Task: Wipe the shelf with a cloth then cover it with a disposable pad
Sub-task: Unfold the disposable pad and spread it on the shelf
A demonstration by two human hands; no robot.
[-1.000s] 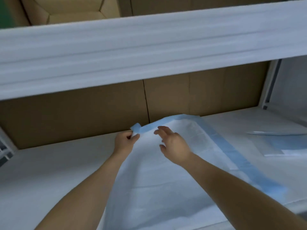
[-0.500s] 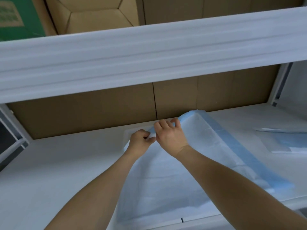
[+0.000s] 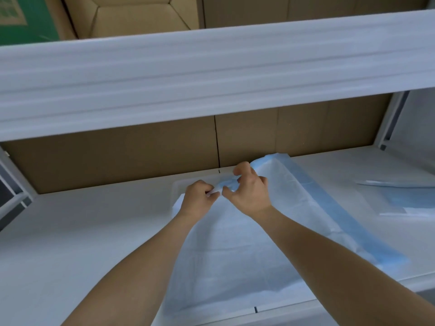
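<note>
Cardboard backs the white shelf (image 3: pixel 82 231) I'm working on. My left hand (image 3: pixel 197 200) and right hand (image 3: pixel 249 194) both pinch the pad (image 3: pixel 235 255) at its folded far edge, fingertips nearly touching. It lies half spread beneath my wrists; unfolding leftward remains, I judge. Green label (image 3: pixel 11 12) overhead is unreadable.

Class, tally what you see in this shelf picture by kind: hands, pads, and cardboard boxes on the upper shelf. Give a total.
Hands: 2, left and right
Pads: 2, one held, one lying right
Boxes: 2, green and brown
Total: 6
</note>
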